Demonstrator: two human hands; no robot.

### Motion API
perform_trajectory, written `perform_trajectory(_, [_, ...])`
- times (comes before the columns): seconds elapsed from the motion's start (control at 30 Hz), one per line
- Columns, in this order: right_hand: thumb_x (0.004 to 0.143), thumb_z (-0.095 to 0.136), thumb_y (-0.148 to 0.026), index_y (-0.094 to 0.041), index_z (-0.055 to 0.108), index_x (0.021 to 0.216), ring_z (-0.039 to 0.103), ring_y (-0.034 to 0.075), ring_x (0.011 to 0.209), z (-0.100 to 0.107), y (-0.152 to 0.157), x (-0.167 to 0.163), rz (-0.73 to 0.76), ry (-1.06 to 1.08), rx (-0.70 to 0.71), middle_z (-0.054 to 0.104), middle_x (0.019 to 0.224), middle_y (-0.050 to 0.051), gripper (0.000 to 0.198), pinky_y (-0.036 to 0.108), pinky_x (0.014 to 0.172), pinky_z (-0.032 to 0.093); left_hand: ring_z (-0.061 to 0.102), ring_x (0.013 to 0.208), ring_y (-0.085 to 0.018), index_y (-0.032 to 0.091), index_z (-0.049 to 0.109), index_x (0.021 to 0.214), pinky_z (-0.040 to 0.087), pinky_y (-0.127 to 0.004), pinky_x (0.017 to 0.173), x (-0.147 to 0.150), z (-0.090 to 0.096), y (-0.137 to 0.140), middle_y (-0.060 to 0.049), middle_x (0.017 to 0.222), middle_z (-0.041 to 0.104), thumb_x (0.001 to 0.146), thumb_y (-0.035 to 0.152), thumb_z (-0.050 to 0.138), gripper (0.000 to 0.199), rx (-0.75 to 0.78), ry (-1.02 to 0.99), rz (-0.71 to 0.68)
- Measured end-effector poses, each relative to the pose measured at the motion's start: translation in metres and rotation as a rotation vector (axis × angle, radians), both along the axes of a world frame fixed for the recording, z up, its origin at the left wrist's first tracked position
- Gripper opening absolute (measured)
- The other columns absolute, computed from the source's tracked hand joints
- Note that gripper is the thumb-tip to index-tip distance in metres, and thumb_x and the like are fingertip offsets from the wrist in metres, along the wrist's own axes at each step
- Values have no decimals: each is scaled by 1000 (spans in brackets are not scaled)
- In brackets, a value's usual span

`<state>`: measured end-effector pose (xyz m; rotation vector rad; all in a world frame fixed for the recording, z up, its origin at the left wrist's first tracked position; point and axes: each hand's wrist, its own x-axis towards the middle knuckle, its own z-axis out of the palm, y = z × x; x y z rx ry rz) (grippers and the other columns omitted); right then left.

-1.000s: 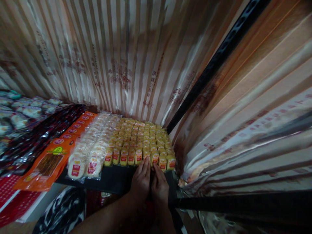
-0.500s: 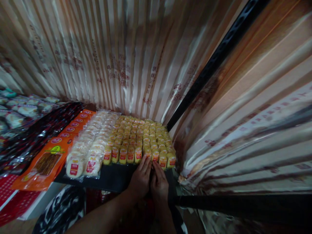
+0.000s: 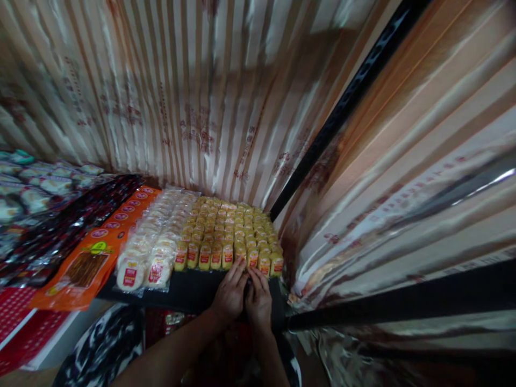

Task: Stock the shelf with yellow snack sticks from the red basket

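Note:
Yellow packaged cakes (image 3: 216, 254) with red-and-white labels stand in close rows on a dark shelf (image 3: 187, 290). My left hand (image 3: 230, 293) is at the front row, fingers stretched forward and their tips against a cake pack (image 3: 240, 251). Close beside it, my right hand (image 3: 258, 301) has its fingers extended and slightly bent, touching the lower front of the neighbouring pack (image 3: 252, 258). No pack is seen lifted in either hand. Both thumbs are partly hidden between the hands.
Left of the cakes lie clear packs of round white cakes (image 3: 131, 274), an orange snack bag (image 3: 86, 260), dark red packets (image 3: 76, 226) and white packets (image 3: 56, 184). Corrugated wrapped panels (image 3: 193, 107) rise behind. A black post (image 3: 322, 134) slants up at the right corner.
The view has shifted slightly. Both hands stay at the same front packs, and the right hand's fingers look a little more bent. The packs keep their rows.

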<state>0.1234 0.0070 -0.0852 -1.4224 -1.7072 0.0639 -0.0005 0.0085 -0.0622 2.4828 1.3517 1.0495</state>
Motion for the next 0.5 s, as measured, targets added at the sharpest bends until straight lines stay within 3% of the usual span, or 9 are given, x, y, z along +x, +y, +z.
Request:
perform_trajectory(0.2, [85,36,-19,-18,64,109,60,18,99,0,-2,-1,20,10,-7,62,107,12,37,35,84,52,40,127,-23,10,61,106,44,-41,100,-11,7,-30,-15,124,55,87,12,35,33,-3,-93,-37])
perform_trajectory(0.37, [87,35,-22,-16,63,106,62,17,86,4,-1,-7,-11,16,-13,63,99,12,35,35,82,51,55,106,-19,14,61,102,48,-34,94,-32,-6,-73,-9,105,63,82,11,42,28,-132,-94,-103])
perform_trajectory(0.5, [89,37,-29,-15,63,104,61,18,86,21,-3,-12,-35,-22,-26,65,92,11,33,33,79,50,47,120,-18,16,59,107,45,-31,97,-60,-21,-105,-8,112,62,83,10,44,29,-147,-39,-185])
